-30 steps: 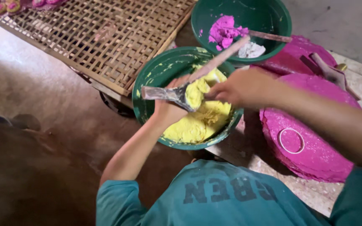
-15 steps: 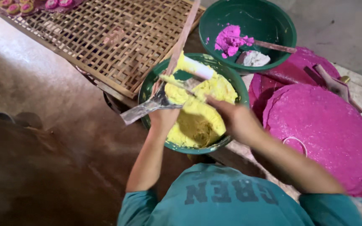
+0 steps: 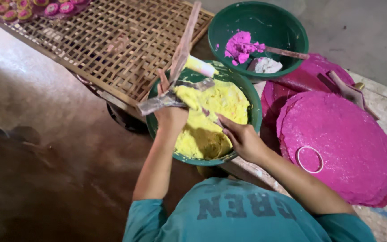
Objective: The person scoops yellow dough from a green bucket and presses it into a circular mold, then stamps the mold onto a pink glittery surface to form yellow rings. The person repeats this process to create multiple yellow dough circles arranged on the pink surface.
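A woven bamboo rack (image 3: 104,45) lies at the left, its near corner beside a green bowl of yellow paste (image 3: 211,118). Over the bowl's left rim the left hand (image 3: 171,114) grips a flat metal scraper (image 3: 166,99); the right hand (image 3: 242,139), fingers narrowly curled, digs into the paste. A pink disc (image 3: 341,148) lies right.

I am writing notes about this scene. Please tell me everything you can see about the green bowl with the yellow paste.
The green bowl is round and wide, looks like plastic, with smears on its inner wall. It is more than half full of soft, lumpy yellow paste. It sits upright beside a woven bamboo tray, just below a second green bowl. The left hand holds a flat metal tool over its near-left rim; the right hand reaches into the paste.
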